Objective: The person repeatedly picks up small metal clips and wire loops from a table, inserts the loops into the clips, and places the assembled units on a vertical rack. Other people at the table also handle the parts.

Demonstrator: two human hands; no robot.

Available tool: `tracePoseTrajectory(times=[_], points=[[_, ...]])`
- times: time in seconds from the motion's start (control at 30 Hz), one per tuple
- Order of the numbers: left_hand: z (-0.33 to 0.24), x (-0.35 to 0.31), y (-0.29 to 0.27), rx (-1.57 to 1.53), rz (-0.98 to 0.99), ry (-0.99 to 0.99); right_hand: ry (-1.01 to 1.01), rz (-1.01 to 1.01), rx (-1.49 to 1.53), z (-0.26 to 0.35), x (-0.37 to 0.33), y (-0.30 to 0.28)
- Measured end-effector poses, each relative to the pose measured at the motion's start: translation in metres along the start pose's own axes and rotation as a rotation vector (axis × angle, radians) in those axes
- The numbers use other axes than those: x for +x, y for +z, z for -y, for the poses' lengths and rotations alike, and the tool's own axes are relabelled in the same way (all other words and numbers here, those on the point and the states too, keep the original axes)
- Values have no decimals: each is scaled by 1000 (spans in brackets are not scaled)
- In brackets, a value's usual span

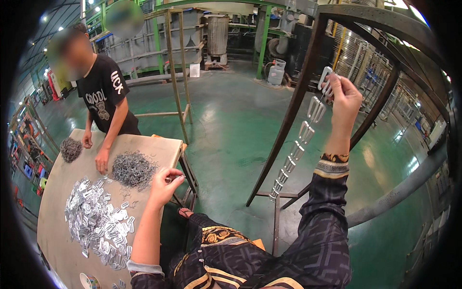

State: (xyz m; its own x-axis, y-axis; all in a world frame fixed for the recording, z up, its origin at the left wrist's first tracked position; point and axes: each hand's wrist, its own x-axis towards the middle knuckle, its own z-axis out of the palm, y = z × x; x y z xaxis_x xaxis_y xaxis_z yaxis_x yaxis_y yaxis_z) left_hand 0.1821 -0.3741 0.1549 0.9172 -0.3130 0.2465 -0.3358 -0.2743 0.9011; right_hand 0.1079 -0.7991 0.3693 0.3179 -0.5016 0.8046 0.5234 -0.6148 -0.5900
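Observation:
My right hand (pixel 347 94), raised beside a dark metal frame, grips a silvery slotted metal piece (pixel 326 73). Below it hangs a string of similar slotted pieces (pixel 298 150), joined one under another and slanting down toward the frame's lower bar. My left hand (pixel 165 187) is pinched closed over the table's right edge; what lies between its fingertips is too small to make out. Nearest to it is a pile of small grey wire hooks (pixel 134 169). A larger heap of loose slotted metal pieces (pixel 96 216) spreads over the table to the left of my forearm.
Across the beige table (pixel 53 212) stands a co-worker (pixel 108 91), hands near another wire-hook pile (pixel 70 150). A patterned cup (pixel 88 281) sits at the near edge. The dark frame (pixel 288 115) rises on the right, a thick grey pipe (pixel 404 185) behind it. A gas cylinder (pixel 276 73) stands farther back.

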Motion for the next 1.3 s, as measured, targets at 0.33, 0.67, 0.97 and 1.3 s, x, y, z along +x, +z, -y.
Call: tracePoseTrajectory(times=[0.33,0.67,0.97,1.3], points=[[11,-1,8,-18,39,-50,-22,-105,27,-20,137,-121],[28,10,36,-33,105,-41,91,4,26,-20,213,-196],[38,6,46,19,135,-52,206,-94,-18,-37,243,-215],[48,12,58,5,166,-93,254,-73,6,-51,249,-238]])
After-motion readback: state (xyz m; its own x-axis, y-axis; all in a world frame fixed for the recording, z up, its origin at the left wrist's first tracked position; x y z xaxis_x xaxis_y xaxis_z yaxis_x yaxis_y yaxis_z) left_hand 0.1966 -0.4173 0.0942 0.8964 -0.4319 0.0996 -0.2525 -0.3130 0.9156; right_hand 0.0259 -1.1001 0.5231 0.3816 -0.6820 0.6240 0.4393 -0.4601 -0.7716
